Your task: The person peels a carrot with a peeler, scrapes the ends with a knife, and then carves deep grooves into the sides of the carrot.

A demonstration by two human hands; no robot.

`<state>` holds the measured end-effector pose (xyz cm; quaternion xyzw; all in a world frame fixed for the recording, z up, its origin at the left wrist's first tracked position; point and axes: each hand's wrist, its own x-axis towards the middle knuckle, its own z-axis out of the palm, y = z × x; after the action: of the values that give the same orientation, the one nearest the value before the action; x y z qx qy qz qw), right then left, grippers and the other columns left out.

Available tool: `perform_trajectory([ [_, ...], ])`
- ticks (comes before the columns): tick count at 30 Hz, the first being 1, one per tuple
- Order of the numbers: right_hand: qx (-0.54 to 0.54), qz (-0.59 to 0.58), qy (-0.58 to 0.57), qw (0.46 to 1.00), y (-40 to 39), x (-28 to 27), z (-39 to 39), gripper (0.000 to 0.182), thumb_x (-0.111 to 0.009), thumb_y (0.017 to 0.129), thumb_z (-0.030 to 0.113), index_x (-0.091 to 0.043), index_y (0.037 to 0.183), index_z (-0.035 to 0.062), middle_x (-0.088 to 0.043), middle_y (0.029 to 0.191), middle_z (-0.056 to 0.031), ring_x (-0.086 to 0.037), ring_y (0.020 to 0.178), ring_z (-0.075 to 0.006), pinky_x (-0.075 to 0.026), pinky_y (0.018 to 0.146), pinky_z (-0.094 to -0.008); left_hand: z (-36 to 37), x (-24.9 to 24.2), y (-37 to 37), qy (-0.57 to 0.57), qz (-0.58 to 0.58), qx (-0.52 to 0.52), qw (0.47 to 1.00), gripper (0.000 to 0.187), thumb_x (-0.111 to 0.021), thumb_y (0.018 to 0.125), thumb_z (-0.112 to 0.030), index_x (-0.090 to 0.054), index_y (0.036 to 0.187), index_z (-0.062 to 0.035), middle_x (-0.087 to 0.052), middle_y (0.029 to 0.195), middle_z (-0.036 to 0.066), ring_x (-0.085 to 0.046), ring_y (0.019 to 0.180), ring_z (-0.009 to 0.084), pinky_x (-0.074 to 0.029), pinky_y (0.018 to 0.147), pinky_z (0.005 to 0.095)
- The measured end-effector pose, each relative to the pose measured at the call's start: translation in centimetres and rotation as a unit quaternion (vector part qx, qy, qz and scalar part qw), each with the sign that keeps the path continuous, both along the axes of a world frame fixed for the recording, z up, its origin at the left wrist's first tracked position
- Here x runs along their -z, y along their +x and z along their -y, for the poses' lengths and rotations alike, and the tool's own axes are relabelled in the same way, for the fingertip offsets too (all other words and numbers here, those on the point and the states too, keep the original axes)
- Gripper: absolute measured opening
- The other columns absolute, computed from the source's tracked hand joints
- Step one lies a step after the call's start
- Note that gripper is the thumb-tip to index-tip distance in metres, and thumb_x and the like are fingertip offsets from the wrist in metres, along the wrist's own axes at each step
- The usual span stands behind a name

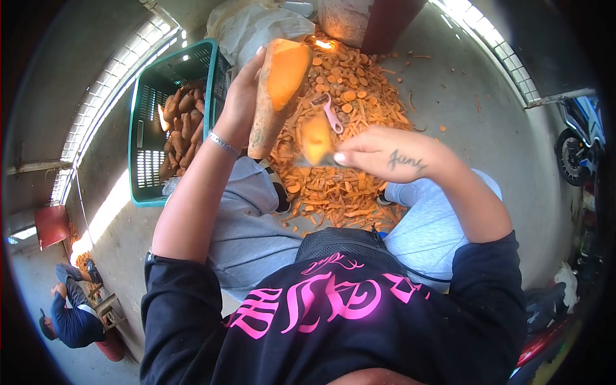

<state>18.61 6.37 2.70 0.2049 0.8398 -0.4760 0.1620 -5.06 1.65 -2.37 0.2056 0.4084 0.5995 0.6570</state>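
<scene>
— What are the hands doing?
— The left hand (240,102) grips a long, half-peeled orange sweet potato (277,90), held upright. The right hand (385,154) is closed around a blurred tool with an orange peel strip (316,138) at its tip, just beside the sweet potato.
— And around them?
— A heap of orange peelings (340,128) lies on the concrete floor (462,109), a pink peeler (329,110) on it. To the left stands a green plastic crate (144,128) of unpeeled sweet potatoes (183,122).
</scene>
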Motion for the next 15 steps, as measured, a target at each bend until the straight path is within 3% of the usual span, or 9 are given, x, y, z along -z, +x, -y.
perform_trajectory([
  [2, -0.067, 0.119, 0.021, 0.99, 0.8, -0.7, -0.9, 0.037, -0.044, 0.098, 0.032, -0.061, 0.089, 0.0003, -0.063, 0.08, -0.0167, -0.063, 0.081, -0.0332, -0.046, 0.084, -0.0455, 0.3, -0.3, 0.0, 0.005, -0.028, 0.018, 0.999, 0.055, -0.04, 0.097, -0.052, -0.055, 0.122, -0.0044, -0.069, 0.093, 0.013, -0.069, 0.072, 0.0214, -0.056, 0.054, 0.0315],
  [6, -0.067, 0.142, 0.286, 0.945, 3.2, 3.3, -1.8, 0.03, -0.049, 0.095, 0.03, -0.057, 0.093, 0.0015, -0.059, 0.073, -0.0188, -0.058, 0.075, -0.0368, -0.045, 0.067, -0.0431, 0.7, -0.7, 0.4, 0.005, -0.024, 0.014, 1.0, 0.052, -0.042, 0.098, -0.05, -0.055, 0.121, -0.0049, -0.069, 0.095, 0.012, -0.069, 0.075, 0.0203, -0.057, 0.06, 0.0296],
  [9, 0.013, 0.096, 0.294, 0.951, 3.2, 2.2, -2.7, 0.031, -0.048, 0.096, 0.029, -0.054, 0.092, -0.0006, -0.057, 0.074, -0.0222, -0.056, 0.074, -0.0385, -0.044, 0.067, -0.0441, 0.9, -0.7, 0.7, 0.003, -0.024, 0.018, 1.0, 0.05, -0.043, 0.098, -0.047, -0.055, 0.122, -0.0047, -0.068, 0.099, 0.011, -0.069, 0.08, 0.0192, -0.057, 0.065, 0.0288],
  [12, 0.19, -0.08, 0.274, 0.939, 1.7, -0.8, -2.6, 0.034, -0.045, 0.097, 0.029, -0.058, 0.092, -0.0016, -0.06, 0.071, -0.0232, -0.061, 0.07, -0.0404, -0.048, 0.067, -0.0469, 1.1, -0.9, 1.0, 0.004, -0.027, 0.028, 0.999, 0.048, -0.043, 0.099, -0.045, -0.055, 0.122, -0.0043, -0.067, 0.103, 0.011, -0.068, 0.083, 0.0184, -0.057, 0.069, 0.0297],
  [15, 0.201, -0.116, 0.296, 0.927, 1.8, -0.9, -3.3, 0.039, -0.042, 0.099, 0.033, -0.059, 0.087, 0.0, -0.058, 0.065, -0.0218, -0.059, 0.068, -0.041, -0.046, 0.066, -0.0473, 1.0, -0.7, 0.4, 0.008, 0.02, 0.088, 0.996, 0.047, -0.042, 0.1, -0.043, -0.055, 0.123, -0.0043, -0.067, 0.106, 0.011, -0.068, 0.086, 0.0184, -0.057, 0.073, 0.0307],
])
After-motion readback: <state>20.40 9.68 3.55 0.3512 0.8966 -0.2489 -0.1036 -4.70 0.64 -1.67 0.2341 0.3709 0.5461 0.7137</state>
